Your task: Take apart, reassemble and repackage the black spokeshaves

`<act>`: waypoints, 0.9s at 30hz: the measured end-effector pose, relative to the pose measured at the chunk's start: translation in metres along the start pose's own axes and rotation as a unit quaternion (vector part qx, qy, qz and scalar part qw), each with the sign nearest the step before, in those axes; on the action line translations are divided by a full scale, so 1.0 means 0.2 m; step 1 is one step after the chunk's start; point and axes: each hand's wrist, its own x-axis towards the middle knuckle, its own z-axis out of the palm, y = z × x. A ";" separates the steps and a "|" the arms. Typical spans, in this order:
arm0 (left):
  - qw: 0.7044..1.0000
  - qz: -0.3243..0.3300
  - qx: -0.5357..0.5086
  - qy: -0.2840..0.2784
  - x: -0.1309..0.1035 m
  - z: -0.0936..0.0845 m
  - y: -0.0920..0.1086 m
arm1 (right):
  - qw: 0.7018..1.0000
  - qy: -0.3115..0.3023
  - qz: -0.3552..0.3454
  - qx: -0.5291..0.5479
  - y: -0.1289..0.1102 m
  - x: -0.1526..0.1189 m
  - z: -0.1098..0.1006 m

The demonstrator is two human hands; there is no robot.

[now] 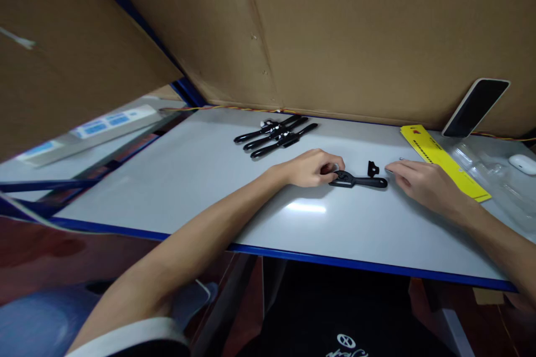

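Observation:
My left hand (312,168) is closed around the left handle of a black spokeshave body (362,181), which lies on the light grey table. Its bare middle and right handle show; the other handle is hidden by my fingers. Just behind the right handle rests a small black clamp plate (372,169). My right hand (422,179) is to the right of these parts, with thumb and fingers pinched together. Something small and shiny shows at its fingertips, too small to name. Farther back on the left, several black spokeshaves (274,135) lie side by side.
Yellow printed cards (444,162) and clear plastic packaging (502,178) lie on the right. A phone (475,107) leans against the cardboard wall (355,33) near a white earbud case (522,164). A power strip (96,128) is on the left; a blue edge (318,260) borders the table (167,189).

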 end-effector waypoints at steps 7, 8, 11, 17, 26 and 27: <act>0.994 0.048 -0.065 0.078 0.06 0.16 0.12 | 0.966 0.123 0.122 0.191 -0.14 0.03 -0.05; 0.992 0.046 -0.077 0.089 0.07 0.17 0.13 | 0.964 0.123 0.113 0.206 -0.17 0.03 -0.05; 0.990 0.039 -0.101 0.085 0.07 0.16 0.12 | 0.969 0.119 0.064 0.207 -0.25 0.03 -0.02; 0.995 0.078 -0.061 0.028 0.04 0.14 0.12 | 0.968 0.085 -0.014 0.234 -0.29 0.03 0.06; 0.994 0.103 -0.020 0.008 0.04 0.14 0.14 | 0.966 0.043 -0.001 0.254 -0.24 0.04 0.08; 0.995 0.099 -0.017 0.008 0.04 0.13 0.14 | 0.966 0.036 0.001 0.255 -0.24 0.04 0.08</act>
